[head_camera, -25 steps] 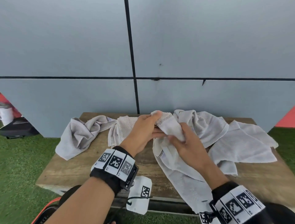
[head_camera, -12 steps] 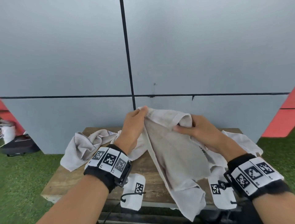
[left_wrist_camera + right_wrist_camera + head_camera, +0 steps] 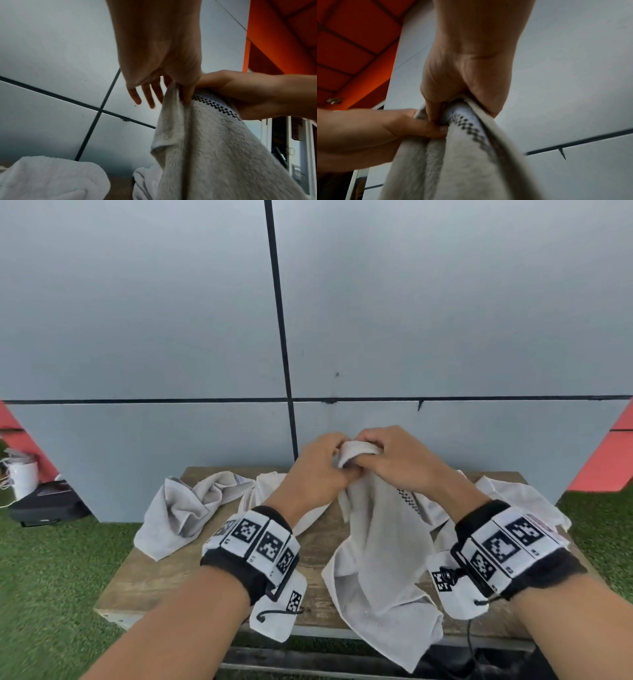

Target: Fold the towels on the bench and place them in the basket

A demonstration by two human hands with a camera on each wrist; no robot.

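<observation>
Pinching one pale towel [image 3: 380, 542] by its top edge, raised over the wooden bench [image 3: 164, 577], between my left hand [image 3: 313, 474] and right hand [image 3: 397, 462], with a crumpled towel [image 3: 181, 508] lying on the bench's left end.

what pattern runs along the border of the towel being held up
A black-and-white checkered band on the pale grey terry towel both hands grip; clearest in the left wrist view.

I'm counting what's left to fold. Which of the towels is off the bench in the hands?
The middle towel: both the left hand and right hand pinch its top edge, and it hangs down. The crumpled left towel and right towel lie untouched.
</observation>
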